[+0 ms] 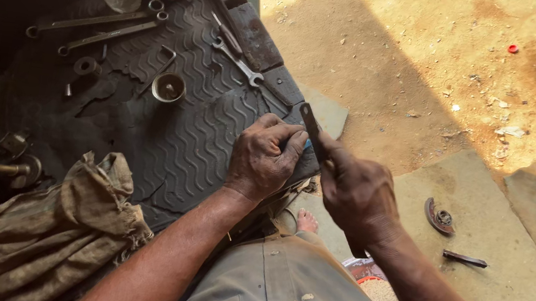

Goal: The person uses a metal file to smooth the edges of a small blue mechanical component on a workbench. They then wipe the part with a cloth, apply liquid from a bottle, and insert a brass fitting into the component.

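Left hand [261, 159] clenched around a small part, mostly hidden, above the rubber mat [178, 137] edge; right hand [356, 188] gripping a flat metal blade [309, 126] angled toward 11 o'clock, tip just beside the left fingers [294, 144]. Probable risk: blade slipping off the concealed part into those fingers, owing to greasy skin. Loose spanners [239, 61] at 12 o'clock, well apart.

Hard sunlight from upper right, bleaching the sandy ground [439, 49] nearly to glare; deep shadow over the rubber mat [180, 123] and left third, upper-left corner almost black; focus sharp at centre, slight wide-angle stretch toward the edges.
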Action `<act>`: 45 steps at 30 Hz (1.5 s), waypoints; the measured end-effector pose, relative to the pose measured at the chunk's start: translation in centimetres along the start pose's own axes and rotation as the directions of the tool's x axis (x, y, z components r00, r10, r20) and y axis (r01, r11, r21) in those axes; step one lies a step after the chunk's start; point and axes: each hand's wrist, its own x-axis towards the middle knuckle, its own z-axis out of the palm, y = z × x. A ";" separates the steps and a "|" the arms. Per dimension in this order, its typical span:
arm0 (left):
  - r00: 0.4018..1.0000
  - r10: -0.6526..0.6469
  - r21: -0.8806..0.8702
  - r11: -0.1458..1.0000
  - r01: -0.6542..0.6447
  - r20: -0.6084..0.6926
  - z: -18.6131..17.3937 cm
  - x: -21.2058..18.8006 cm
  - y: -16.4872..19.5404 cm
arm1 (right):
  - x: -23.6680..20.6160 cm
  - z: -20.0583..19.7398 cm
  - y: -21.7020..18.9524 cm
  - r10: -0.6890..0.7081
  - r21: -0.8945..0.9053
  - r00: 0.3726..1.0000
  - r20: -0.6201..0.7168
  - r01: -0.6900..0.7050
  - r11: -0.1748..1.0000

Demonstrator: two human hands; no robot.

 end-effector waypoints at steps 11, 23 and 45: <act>1.000 -0.009 -0.012 1.000 0.008 -0.026 0.0 -0.2 -0.5 | -0.1 0.6 0.0 -0.093 0.017 0.992 -0.087 0.095 0.995; 0.999 0.007 -0.009 1.000 -0.008 -0.041 0.2 0.2 -0.7 | 1.1 -0.5 -0.4 -0.068 -0.016 0.992 -0.102 0.066 0.998; 0.991 -0.058 0.150 0.988 0.040 0.118 0.7 1.5 -0.4 | 1.4 0.6 1.6 -0.138 0.015 0.983 -0.123 0.141 0.990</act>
